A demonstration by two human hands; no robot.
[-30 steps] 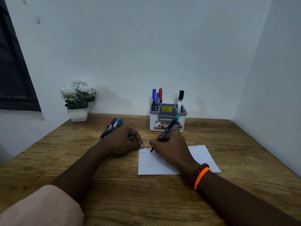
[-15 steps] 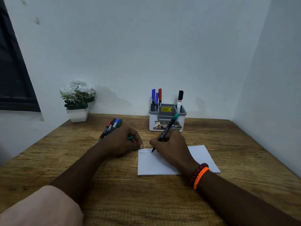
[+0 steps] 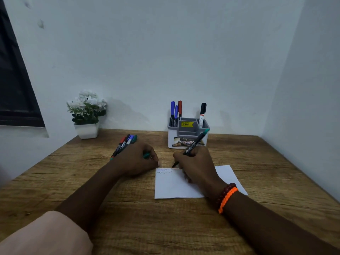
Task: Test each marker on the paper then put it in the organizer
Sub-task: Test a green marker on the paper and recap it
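One wooden table, white walls.

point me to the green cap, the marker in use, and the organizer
green cap (image 3: 146, 155): head view, end showing in left fist.
marker in use (image 3: 195, 142): head view, mid barrel above right hand.
organizer (image 3: 172, 138): head view, white front wall.

- Table: wood, rough grain, matt.
- Paper, at 3 o'clock of centre: smooth, matt white.
- Organizer, at 12: grey-and-white plastic, slight sheen.
- Bracelet: orange braided cord, beside dark glossy beads.
- Pot, at 10: smooth white.
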